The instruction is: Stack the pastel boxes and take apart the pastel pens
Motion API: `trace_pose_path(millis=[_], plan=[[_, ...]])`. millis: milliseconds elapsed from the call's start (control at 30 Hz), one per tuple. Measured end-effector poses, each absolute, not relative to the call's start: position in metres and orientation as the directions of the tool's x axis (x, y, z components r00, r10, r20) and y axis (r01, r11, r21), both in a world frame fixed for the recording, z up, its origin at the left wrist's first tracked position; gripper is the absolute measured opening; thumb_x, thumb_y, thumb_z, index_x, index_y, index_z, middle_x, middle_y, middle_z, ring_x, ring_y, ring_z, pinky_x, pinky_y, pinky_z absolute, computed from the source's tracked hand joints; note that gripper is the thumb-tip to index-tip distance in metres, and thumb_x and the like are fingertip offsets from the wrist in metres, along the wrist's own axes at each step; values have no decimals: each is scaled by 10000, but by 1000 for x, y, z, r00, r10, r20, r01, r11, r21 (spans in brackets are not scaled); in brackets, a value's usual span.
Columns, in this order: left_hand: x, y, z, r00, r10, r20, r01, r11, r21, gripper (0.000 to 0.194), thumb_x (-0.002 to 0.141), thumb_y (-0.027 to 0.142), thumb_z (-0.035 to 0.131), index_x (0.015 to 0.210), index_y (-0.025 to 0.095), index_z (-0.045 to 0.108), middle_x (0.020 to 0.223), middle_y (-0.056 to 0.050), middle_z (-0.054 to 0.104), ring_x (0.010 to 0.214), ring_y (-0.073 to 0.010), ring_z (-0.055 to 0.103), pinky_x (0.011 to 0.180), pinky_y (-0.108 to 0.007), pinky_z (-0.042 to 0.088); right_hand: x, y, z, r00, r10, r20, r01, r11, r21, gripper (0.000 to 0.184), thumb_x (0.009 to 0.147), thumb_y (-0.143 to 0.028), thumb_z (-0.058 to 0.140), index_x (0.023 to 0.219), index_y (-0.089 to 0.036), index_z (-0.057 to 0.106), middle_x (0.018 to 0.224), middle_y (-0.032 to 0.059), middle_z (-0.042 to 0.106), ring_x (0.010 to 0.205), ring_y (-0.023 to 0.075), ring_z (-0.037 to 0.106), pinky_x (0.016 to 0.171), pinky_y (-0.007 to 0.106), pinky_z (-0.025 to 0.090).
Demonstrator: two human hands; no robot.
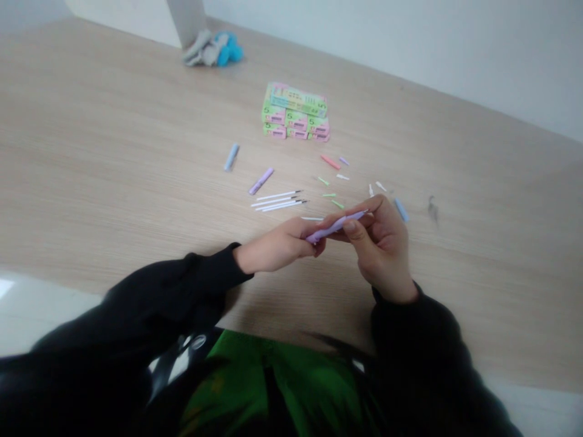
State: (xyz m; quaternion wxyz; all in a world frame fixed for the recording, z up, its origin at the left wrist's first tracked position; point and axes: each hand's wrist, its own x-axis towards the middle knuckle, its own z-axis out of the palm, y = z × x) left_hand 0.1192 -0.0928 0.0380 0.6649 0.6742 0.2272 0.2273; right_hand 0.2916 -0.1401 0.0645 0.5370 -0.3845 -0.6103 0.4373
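Both hands hold a light purple pen barrel (334, 226) just above the wooden table (113, 152). My left hand (277, 246) pinches its near end with closed fingers. My right hand (380, 243) is closed on its far end, thumb on top. Just beyond my hands lie three white refills (277, 200) side by side, and another white refill (312, 218) is partly hidden behind my left hand.
A stack of green and pink boxes (296, 112) stands further back. Loose pen parts lie scattered: a purple barrel (261, 181), a blue barrel (231, 156), a pink cap (330, 162), a blue piece (401, 209), small green and white bits. A grey and blue object (214, 51) sits at the far edge.
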Motion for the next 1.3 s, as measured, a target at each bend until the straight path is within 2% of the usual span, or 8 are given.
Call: trace_pose_path(millis=[133, 300, 500, 633, 733, 833, 1033, 1300], plan=[[118, -91, 42, 833, 553, -35, -10, 78, 997, 75, 650, 173, 532, 721, 157, 549, 633, 33, 451, 553, -94, 342, 495, -245, 245, 293, -141, 67, -160, 938, 308, -12, 310, -951, 168, 930, -363, 650, 925, -266, 513, 857, 9, 746, 916, 206, 753, 722, 352, 653], [116, -90, 45, 839, 543, -38, 2, 67, 998, 89, 634, 164, 530, 719, 152, 554, 638, 31, 463, 524, -82, 338, 447, -225, 229, 293, -141, 68, -147, 942, 303, 5, 307, -952, 207, 898, -385, 690, 923, -267, 522, 851, 15, 744, 922, 224, 753, 736, 371, 653], [111, -90, 51, 837, 540, -89, 46, 92, 995, 60, 687, 178, 506, 711, 152, 555, 583, 42, 401, 498, -79, 322, 416, -203, 214, 295, -143, 71, -146, 941, 306, 30, 313, -949, 195, 910, -357, 682, 924, -246, 522, 864, 18, 747, 925, 210, 753, 734, 358, 655], [110, -90, 52, 867, 476, -150, 29, 251, 968, 98, 639, 159, 503, 731, 152, 538, 576, 48, 373, 459, -63, 265, 392, -192, 157, 298, -146, 74, -185, 936, 299, 38, 311, -950, 189, 906, -348, 689, 924, -247, 530, 863, 25, 753, 919, 208, 753, 740, 360, 656], [110, -89, 48, 909, 363, -207, 43, 412, 910, 108, 617, 177, 499, 720, 152, 519, 547, 54, 329, 427, -57, 229, 375, -190, 137, 299, -147, 75, -223, 930, 291, 27, 304, -952, 202, 902, -363, 691, 928, -251, 525, 881, 27, 758, 934, 213, 751, 785, 390, 652], [109, -87, 44, 953, 245, -181, 37, 496, 867, 81, 620, 192, 512, 691, 158, 492, 527, 57, 310, 421, -53, 207, 365, -183, 134, 298, -148, 74, -233, 923, 306, 8, 317, -949, 208, 911, -374, 679, 944, -248, 516, 918, 32, 762, 955, 212, 747, 818, 408, 645], [105, -85, 46, 956, 260, -135, 3, 453, 891, 76, 718, 178, 553, 759, 165, 490, 562, 57, 332, 445, -58, 244, 384, -179, 165, 294, -149, 73, -195, 927, 321, 8, 329, -944, 198, 930, -371, 655, 945, -250, 499, 901, 29, 765, 958, 209, 748, 811, 400, 646], [106, -88, 53, 935, 331, -129, 0, 365, 931, 220, 922, 359, 536, 850, 152, 523, 636, 55, 330, 497, -59, 257, 414, -183, 179, 298, -139, 69, -52, 925, 377, 67, 380, -923, 229, 915, -393, 670, 931, -252, 491, 856, -1, 767, 858, 175, 755, 721, 326, 648]])
